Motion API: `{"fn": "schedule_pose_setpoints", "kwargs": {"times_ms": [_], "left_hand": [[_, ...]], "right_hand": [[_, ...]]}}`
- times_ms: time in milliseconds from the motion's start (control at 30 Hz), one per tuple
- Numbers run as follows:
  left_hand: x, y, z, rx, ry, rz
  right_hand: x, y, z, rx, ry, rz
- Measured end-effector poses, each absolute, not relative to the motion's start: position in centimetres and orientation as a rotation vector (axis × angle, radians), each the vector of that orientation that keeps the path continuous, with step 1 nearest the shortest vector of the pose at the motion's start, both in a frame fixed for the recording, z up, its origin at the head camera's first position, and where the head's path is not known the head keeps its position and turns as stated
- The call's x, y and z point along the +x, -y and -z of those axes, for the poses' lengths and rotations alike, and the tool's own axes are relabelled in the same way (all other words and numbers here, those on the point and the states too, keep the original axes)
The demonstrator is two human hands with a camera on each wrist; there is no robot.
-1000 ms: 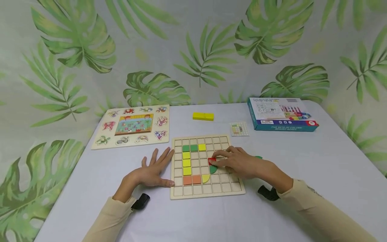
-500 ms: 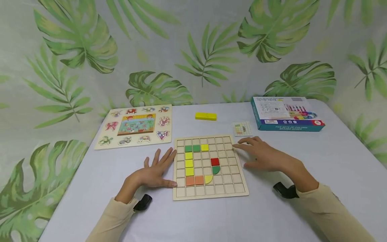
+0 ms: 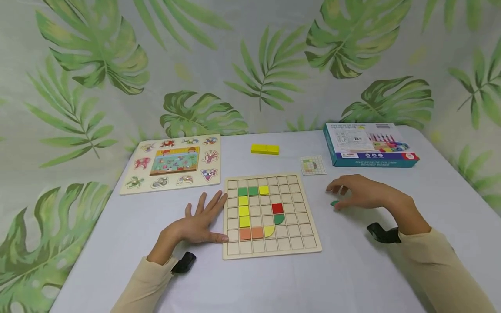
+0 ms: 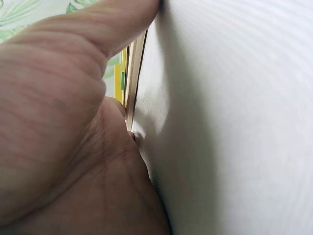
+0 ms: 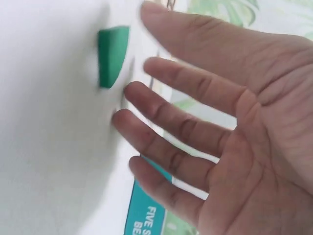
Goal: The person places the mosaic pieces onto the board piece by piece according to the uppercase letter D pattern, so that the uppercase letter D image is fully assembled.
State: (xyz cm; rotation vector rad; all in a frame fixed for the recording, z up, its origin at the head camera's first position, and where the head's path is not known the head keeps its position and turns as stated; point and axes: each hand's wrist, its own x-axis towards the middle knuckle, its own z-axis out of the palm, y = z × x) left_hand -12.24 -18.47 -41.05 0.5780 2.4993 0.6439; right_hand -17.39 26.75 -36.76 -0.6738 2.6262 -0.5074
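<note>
A wooden grid board (image 3: 301, 243) lies mid-table with green, yellow and orange tiles, a red square tile (image 3: 277, 208), a green quarter-circle tile (image 3: 278, 219) below it and a yellow quarter-circle tile (image 3: 269, 231). Spread flat, my left hand (image 3: 199, 225) rests on the cloth, fingertips and thumb at the board's left edge. To the right of the board, my right hand (image 3: 362, 192) hovers with relaxed, slightly bent fingers. A loose green curved-edge tile (image 5: 113, 58) lies on the cloth by its thumb and fingertips, with nothing held.
A small printed pattern card (image 3: 313, 165) lies behind the board's right corner. At the back right stands a teal-edged box (image 3: 372, 161). A yellow block (image 3: 265, 149) sits at the back, and a sea-animal peg puzzle (image 3: 133, 184) at the back left.
My right hand has let go of the red tile, leaving it on the grid, and moved right off the board to the loose green tile. My left hand has stayed in place.
</note>
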Motion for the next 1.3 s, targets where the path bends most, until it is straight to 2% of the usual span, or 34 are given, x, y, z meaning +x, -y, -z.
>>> {"fn": "schedule_pose_setpoints", "kwargs": {"times_ms": [733, 967, 1300], "left_hand": [[-12.2, 18.4, 40.9, 0.567, -2.498, -0.640], [-12.4, 18.4, 41.1, 0.586, -2.504, -0.641], [-12.2, 18.6, 41.0, 0.569, -2.489, -0.640]], "right_hand": [[-17.6, -26.2, 37.1, -0.637, -2.552, 0.546], [-17.4, -25.9, 36.8, -0.747, -2.631, 0.522], [-16.3, -22.1, 35.6, -0.903, -2.620, 0.556]]}}
